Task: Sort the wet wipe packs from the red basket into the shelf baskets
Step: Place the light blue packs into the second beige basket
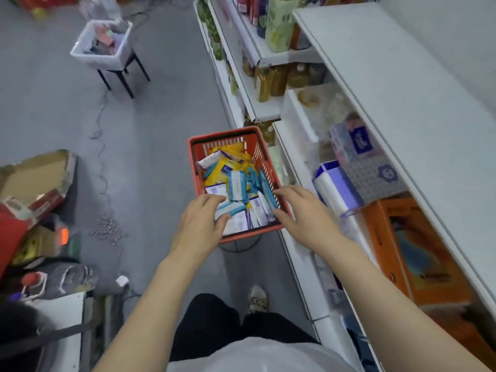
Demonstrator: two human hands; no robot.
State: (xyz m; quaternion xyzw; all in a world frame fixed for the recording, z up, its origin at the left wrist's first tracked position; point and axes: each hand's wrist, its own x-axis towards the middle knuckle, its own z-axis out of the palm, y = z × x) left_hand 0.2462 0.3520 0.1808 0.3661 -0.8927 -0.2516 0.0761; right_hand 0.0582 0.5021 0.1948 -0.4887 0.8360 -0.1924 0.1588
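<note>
Grey floor [150,124]; hands [200,224] over red basket [194,157] packs [236,186].

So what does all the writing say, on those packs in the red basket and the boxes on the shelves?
No text can be read in this picture.
Wet wipe packs in the red basket: printed labels, too small and blurred.
Tissue pack on the shelf: dark blue patch with white marks, blurred.
Orange box: dark print along its edges, unreadable.
Bottles further up: labels blurred.
</note>
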